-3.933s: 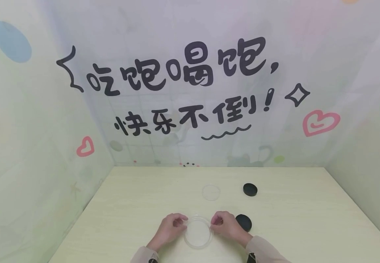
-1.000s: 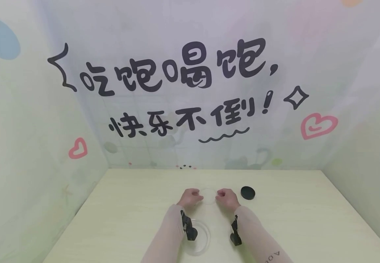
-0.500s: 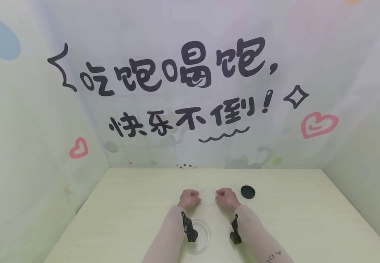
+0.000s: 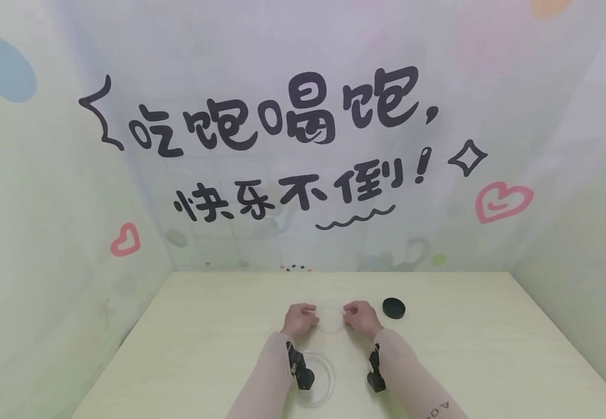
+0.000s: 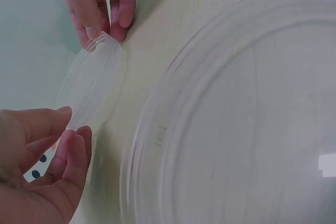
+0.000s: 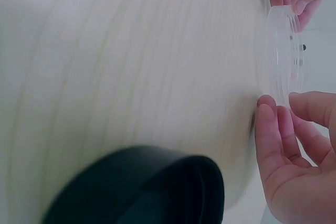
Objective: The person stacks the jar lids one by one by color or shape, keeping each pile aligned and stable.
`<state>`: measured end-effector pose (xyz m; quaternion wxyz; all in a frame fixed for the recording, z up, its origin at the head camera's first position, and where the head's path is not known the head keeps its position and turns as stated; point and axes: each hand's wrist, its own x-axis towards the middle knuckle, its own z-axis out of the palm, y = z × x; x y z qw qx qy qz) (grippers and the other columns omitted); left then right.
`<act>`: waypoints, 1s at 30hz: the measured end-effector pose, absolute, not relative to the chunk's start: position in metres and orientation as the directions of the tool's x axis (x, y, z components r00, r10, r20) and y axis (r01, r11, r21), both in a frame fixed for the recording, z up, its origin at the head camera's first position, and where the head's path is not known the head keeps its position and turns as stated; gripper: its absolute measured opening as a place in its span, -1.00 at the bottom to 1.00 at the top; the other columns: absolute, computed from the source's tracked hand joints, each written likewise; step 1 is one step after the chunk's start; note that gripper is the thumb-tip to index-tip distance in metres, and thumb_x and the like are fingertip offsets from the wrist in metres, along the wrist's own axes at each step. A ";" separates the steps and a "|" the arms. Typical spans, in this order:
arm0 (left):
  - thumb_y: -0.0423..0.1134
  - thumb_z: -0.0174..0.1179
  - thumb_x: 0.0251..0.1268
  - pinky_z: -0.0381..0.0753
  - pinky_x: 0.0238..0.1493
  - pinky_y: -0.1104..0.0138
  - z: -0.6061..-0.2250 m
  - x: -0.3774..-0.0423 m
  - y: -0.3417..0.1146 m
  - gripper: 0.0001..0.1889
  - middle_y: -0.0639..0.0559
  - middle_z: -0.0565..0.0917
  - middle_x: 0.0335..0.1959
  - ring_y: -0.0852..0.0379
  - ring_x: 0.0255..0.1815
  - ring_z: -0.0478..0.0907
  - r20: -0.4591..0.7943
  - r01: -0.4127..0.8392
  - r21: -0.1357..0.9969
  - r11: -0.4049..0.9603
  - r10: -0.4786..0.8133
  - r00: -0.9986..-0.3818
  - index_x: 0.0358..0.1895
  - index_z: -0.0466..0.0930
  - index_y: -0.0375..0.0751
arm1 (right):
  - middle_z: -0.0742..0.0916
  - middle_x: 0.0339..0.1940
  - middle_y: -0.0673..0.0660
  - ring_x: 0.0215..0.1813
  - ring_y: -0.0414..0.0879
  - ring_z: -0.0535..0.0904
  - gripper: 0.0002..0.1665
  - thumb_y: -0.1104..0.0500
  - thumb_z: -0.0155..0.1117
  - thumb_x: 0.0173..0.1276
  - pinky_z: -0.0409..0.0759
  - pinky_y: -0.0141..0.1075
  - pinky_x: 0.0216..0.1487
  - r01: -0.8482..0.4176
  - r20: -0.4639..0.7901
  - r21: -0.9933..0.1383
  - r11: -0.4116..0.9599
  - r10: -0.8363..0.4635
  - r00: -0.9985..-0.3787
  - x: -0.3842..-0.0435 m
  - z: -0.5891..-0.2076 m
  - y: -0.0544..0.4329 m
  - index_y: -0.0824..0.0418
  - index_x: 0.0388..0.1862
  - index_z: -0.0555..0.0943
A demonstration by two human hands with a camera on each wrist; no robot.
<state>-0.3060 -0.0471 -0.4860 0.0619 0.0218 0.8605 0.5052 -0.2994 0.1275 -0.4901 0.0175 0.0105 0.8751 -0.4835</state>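
A small clear round plastic lid [image 4: 330,319] is held between both hands toward the back of the table. My left hand [image 4: 300,320] pinches its left edge with thumb and fingers. Its opposite edge is pinched by my right hand [image 4: 364,320]. In the left wrist view, the lid [image 5: 93,80] is tilted, with its ridged rim showing. From the right wrist, the lid [image 6: 283,51] appears nearly edge-on, close over the table. Nearer the body, partly hidden by the left sleeve and wrist camera, lies a larger clear round lid [image 4: 331,378].
A shallow black round cap [image 4: 394,308] rests to the right of the right hand. Another black cap [image 6: 157,195] fills the lower part of the right wrist view; the right forearm hides it from the head. Printed walls [image 4: 261,238] border the table [image 4: 219,314].
Both hands have left the larger lid and reached forward to the small one, gripping its edges. Over the last second, the small lid has shifted slightly toward the body and left.
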 end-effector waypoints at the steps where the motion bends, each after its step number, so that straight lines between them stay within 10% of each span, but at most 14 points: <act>1: -0.42 0.19 0.02 0.52 -0.35 0.27 -0.486 -0.306 -0.047 -0.69 -0.11 0.61 -0.37 0.04 -0.38 0.55 -0.082 -0.023 0.876 0.481 0.102 -0.991 -0.10 0.53 -0.41 | 0.60 -0.49 0.11 -0.47 -0.13 0.52 -0.73 0.40 0.10 0.13 0.50 -0.33 -0.46 0.041 -0.047 -0.851 0.523 0.002 -0.999 -0.301 -0.491 0.128 0.48 -0.16 0.52; 30: -0.42 0.16 0.09 0.57 -0.28 0.35 -0.458 -0.295 -0.073 -0.69 -0.13 0.60 -0.31 0.06 -0.32 0.59 -0.049 0.021 0.948 0.319 0.210 -0.976 -0.08 0.49 -0.49 | 0.58 -0.41 0.16 -0.38 -0.11 0.57 -0.69 0.39 0.13 0.16 0.58 -0.30 -0.31 0.014 -0.043 -0.937 0.349 -0.074 -0.996 -0.288 -0.466 0.126 0.49 -0.09 0.49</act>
